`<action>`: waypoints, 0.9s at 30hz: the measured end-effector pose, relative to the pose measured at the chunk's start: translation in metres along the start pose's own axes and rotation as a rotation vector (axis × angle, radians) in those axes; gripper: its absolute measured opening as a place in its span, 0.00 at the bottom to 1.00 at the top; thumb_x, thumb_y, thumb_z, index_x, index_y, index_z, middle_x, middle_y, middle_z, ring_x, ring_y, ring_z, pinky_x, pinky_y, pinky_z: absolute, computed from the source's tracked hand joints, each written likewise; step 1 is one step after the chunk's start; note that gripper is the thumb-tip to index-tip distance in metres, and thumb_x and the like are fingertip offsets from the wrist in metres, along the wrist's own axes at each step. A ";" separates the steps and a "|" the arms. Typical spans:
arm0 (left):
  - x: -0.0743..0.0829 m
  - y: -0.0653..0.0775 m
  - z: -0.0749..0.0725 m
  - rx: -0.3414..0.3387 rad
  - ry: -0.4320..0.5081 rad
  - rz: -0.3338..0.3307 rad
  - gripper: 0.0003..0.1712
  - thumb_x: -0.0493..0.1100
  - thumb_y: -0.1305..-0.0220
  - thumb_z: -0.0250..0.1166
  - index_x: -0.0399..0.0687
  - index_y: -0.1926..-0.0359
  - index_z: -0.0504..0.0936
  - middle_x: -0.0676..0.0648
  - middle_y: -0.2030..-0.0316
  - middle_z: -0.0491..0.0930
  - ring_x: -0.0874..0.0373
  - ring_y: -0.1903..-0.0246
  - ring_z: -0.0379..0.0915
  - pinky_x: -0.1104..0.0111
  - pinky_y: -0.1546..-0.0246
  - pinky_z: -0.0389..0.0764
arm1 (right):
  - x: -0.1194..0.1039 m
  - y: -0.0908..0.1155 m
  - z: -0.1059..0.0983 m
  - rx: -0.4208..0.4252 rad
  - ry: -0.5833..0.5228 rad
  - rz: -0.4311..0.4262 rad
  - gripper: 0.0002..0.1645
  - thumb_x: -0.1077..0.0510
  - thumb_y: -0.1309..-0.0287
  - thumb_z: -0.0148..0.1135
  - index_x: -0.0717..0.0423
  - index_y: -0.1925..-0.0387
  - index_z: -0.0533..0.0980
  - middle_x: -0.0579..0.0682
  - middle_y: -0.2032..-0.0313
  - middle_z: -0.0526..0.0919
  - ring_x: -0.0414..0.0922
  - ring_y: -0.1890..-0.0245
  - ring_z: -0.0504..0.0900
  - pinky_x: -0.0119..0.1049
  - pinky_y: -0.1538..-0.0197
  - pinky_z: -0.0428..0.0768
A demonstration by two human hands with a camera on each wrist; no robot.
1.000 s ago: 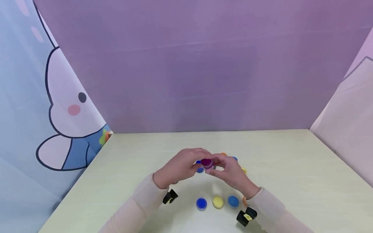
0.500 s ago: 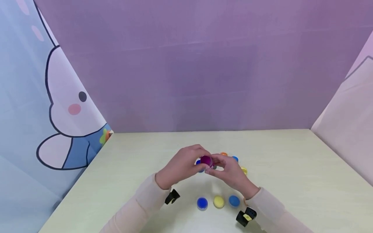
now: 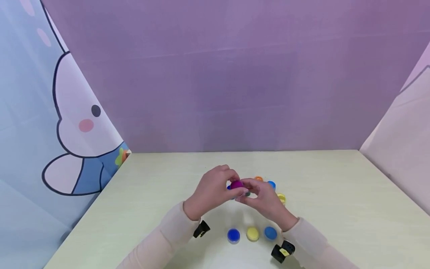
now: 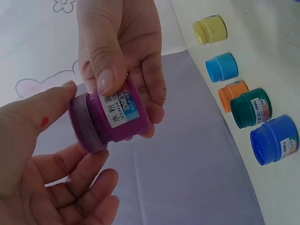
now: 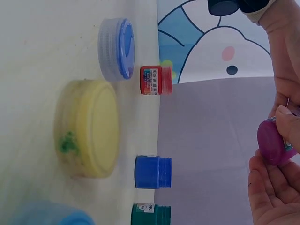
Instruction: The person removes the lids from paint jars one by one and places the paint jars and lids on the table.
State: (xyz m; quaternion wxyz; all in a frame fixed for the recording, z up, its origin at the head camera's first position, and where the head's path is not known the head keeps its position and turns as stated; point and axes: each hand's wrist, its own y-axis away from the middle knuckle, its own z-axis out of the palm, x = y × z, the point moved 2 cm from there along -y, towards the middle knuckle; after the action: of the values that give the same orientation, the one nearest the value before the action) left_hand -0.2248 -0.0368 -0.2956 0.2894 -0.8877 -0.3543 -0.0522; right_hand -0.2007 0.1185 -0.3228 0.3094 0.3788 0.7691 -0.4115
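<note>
Both hands meet over the table around a purple paint jar, which lies tilted on its side in the left wrist view. My left hand pinches its cloudy purple lid between thumb and fingers; the lid sits at the jar's mouth. Round the labelled body curls my right hand, thumb laid over the label. In the head view the jar shows as a small purple round between the fingertips. The right wrist view catches its rounded purple end.
Nearer the body lie a blue lid, a yellow lid and a light blue lid. Lidless jars stand beyond: yellow, light blue, orange, green, blue. A red jar stands too.
My left hand has turned and shifted slightly right around the purple jar, its thumb now further across. The jar's visible face has tipped; my right hand stays nearly in place.
</note>
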 end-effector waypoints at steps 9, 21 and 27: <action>-0.005 0.000 -0.008 -0.216 0.400 0.184 0.25 0.28 0.47 0.62 0.47 0.47 0.74 0.52 0.52 0.76 0.67 0.52 0.68 0.72 0.52 0.69 | 0.026 -0.001 0.001 0.024 -0.053 -0.057 0.23 0.62 0.51 0.65 0.61 0.51 0.73 0.48 0.61 0.80 0.42 0.60 0.78 0.43 0.53 0.75; -0.003 0.000 -0.009 -0.183 0.239 0.231 0.24 0.25 0.47 0.59 0.47 0.49 0.76 0.53 0.58 0.77 0.68 0.55 0.68 0.74 0.52 0.67 | 0.003 0.001 -0.001 0.003 -0.049 -0.034 0.22 0.67 0.52 0.65 0.65 0.52 0.72 0.52 0.61 0.80 0.46 0.61 0.78 0.48 0.53 0.74; 0.001 0.001 -0.008 -0.167 0.109 0.191 0.19 0.32 0.46 0.63 0.47 0.51 0.77 0.56 0.60 0.74 0.66 0.58 0.67 0.75 0.55 0.68 | 0.009 0.000 0.000 0.007 -0.009 -0.031 0.23 0.65 0.52 0.65 0.64 0.51 0.72 0.51 0.61 0.80 0.45 0.61 0.78 0.43 0.53 0.75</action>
State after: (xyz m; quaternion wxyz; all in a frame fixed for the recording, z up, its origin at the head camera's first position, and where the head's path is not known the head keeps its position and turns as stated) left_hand -0.2230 -0.0411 -0.2894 0.2370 -0.9342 -0.2464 -0.1017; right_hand -0.2053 0.1216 -0.3303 0.3049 0.3661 0.7720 -0.4206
